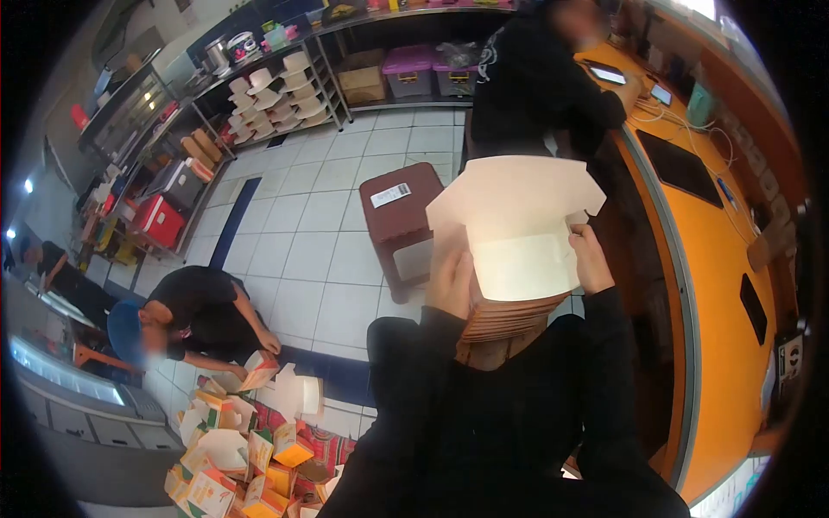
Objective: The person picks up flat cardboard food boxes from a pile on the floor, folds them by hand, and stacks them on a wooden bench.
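Observation:
An open paper food box [523, 263] with a white inside and raised flaps is between my two hands, above my lap. My left hand [451, 281] is closed on its left side, with the fingers against the outer wall. At the right side, my right hand [591, 261] grips the edge by a folded corner flap, thumb near the rim. Directly under the box is a stack of flat brown-edged cartons [509, 319], resting between my thighs. Whether the box touches the stack is hard to make out.
A pile of orange and white folded boxes [246, 457] lies on the floor at lower left, where a crouching person [194, 311] handles another box. A brown stool [401, 203] stands ahead. On my right runs an orange counter [691, 259] with phones and a tablet; another person sits there.

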